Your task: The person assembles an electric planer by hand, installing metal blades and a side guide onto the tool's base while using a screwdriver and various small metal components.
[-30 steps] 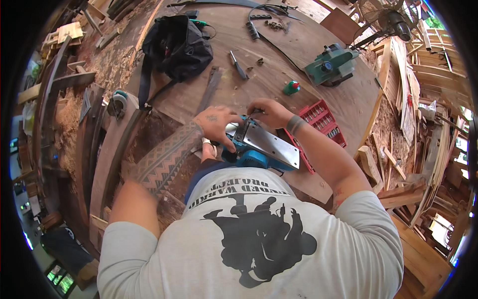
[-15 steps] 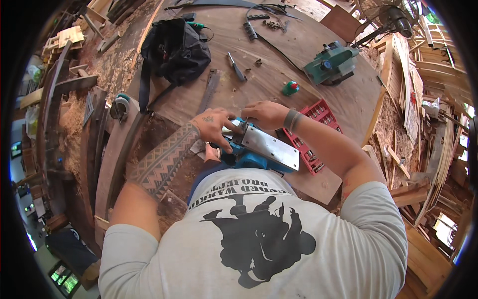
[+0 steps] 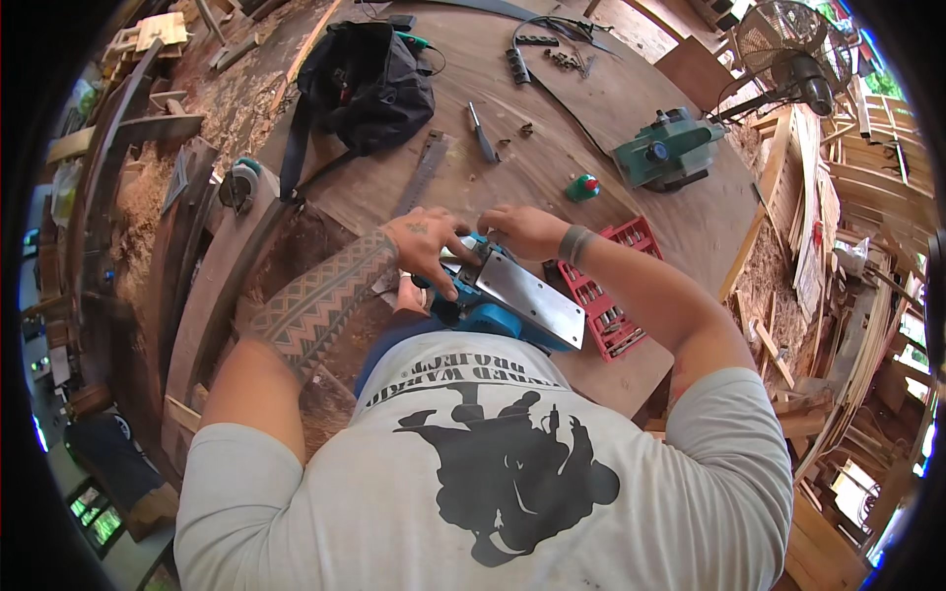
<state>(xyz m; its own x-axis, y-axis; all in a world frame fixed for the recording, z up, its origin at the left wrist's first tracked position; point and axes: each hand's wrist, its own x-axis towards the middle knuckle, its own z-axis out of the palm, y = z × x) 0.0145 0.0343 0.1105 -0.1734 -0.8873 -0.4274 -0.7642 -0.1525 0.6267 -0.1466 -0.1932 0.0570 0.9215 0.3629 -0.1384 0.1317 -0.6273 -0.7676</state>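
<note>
A blue electric planer [image 3: 493, 320] lies upside down against my front at the edge of the plywood, its shiny metal sole [image 3: 532, 295] facing up. My left hand [image 3: 426, 246] grips its left part, thumb low on the body and fingers reaching over toward the blade slot. My right hand [image 3: 522, 231] is closed at the top end of the sole by that slot, its fingertips on something small that I cannot make out. An open red case of sockets or bits [image 3: 626, 340] lies just right of the planer. A steel ruler [image 3: 424, 167] lies beyond my left hand.
The plywood worktop [image 3: 552, 158] holds a black bag [image 3: 365, 94], a screwdriver-like tool [image 3: 483, 138], a green bottle [image 3: 583, 187], a green planer [image 3: 670, 148] and a black cable. A fan [image 3: 788, 54] stands at back right. Timber [image 3: 212, 295] and shavings surround the worktop.
Both hands stay at the blue planer. My right fingertips have shifted a little around the blade slot, and my left fingers reach slightly further over it. The view has shifted slightly.
</note>
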